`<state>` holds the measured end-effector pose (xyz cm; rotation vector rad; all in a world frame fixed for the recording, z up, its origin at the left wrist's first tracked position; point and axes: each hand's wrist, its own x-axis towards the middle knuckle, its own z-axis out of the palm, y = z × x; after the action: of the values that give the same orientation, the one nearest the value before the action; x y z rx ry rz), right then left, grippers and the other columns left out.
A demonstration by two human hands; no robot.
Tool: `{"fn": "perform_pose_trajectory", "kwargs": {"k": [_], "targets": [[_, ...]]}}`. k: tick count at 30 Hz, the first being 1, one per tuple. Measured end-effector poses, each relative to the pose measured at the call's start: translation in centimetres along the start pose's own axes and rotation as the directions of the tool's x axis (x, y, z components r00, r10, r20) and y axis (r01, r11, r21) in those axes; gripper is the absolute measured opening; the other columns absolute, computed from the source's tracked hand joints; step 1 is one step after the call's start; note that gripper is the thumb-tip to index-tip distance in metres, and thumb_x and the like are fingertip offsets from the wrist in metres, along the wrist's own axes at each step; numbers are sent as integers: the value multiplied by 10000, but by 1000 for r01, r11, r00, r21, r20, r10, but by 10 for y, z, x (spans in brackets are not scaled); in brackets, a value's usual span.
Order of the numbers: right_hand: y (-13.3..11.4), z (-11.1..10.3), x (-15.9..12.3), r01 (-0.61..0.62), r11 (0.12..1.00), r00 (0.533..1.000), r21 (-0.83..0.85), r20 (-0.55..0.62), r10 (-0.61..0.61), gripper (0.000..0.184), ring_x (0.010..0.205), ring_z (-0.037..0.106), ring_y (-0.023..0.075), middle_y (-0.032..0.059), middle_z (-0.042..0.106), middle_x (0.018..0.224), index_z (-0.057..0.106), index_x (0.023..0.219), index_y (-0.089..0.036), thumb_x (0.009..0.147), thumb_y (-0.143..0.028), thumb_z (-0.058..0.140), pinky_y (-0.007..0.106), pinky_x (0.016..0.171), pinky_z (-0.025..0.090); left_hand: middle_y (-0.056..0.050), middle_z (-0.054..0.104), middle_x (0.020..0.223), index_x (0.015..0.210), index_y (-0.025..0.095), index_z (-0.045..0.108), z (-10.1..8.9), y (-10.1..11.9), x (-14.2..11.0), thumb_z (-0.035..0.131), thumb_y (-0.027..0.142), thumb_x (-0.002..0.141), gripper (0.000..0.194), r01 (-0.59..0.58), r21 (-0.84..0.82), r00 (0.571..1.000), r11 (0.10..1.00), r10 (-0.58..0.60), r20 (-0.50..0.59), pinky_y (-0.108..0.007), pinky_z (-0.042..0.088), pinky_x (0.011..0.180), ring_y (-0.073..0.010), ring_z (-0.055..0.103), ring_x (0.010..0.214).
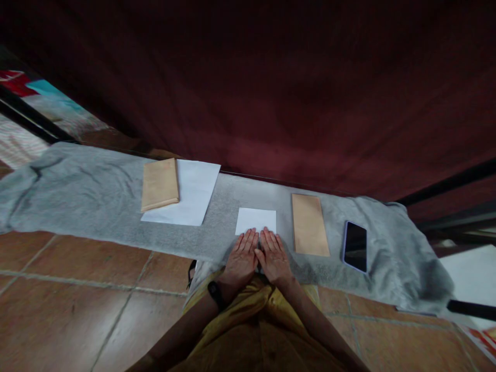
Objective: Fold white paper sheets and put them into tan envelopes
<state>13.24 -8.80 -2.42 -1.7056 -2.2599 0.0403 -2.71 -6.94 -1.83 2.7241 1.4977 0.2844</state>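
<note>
A small white sheet of paper (256, 217), perhaps folded, lies on the grey cloth right in front of me. My left hand (244, 253) rests flat with its fingertips at the paper's near edge. Beside it, my right hand (273, 254) is flat too, fingers stretched forward and tips touching the same edge. The two hands are side by side, palms down, and neither grips anything. To the right of the paper is a single brown envelope (310, 225). On the left, a stack of brown envelopes (159, 184) partly covers larger white paper sheets (197, 188).
A phone (355, 247) with a dark screen lies right of the envelope. The grey cloth (93, 191) covers a long narrow bench. Behind it hangs a dark red curtain (271, 119). Tiled floor (73, 310) shows below, and a white sheet (473, 279) is at the far right.
</note>
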Motion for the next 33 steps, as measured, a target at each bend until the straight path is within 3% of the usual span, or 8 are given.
{"fn": "perform_pose_trajectory", "kwargs": {"k": [5, 14, 23, 33], "targets": [[3, 1, -4, -36, 999, 998, -31, -49, 34, 594, 1510, 338, 259, 161, 391, 1617, 313, 1593, -78, 1079, -373, 362, 467, 1245, 265, -167, 378, 1624, 1557, 47, 360, -1, -3, -2, 357, 276, 1015, 589, 33, -18, 999, 999, -33, -3, -438, 248, 1267, -259, 282, 1542], [6, 2, -6, -155, 987, 983, -49, -108, 150, 628, 1481, 369, 303, 239, 414, 1585, 316, 1572, -9, 1081, -400, 346, 497, 1207, 301, -183, 345, 1632, 1592, 52, 279, -5, 0, -1, 370, 344, 1036, 635, 123, -35, 991, 992, -125, -43, -456, 255, 1267, -264, 266, 1547], [9, 5, -6, -169, 985, 981, -15, -95, 167, 667, 1487, 345, 321, 234, 370, 1612, 215, 1612, -40, 1078, -425, 321, 540, 1192, 316, -231, 334, 1622, 1614, 36, 174, -4, 0, -3, 394, 385, 1032, 713, 191, -50, 978, 980, -194, -82, -524, 285, 1245, -312, 294, 1531], [6, 0, -3, -181, 983, 978, -12, -105, 178, 641, 1492, 348, 312, 222, 394, 1602, 278, 1592, -31, 1082, -414, 341, 517, 1205, 307, -212, 390, 1602, 1545, 31, 368, -8, -2, 0, 365, 342, 1040, 593, 216, -48, 974, 975, -218, -57, -516, 253, 1262, -297, 324, 1523]]}}
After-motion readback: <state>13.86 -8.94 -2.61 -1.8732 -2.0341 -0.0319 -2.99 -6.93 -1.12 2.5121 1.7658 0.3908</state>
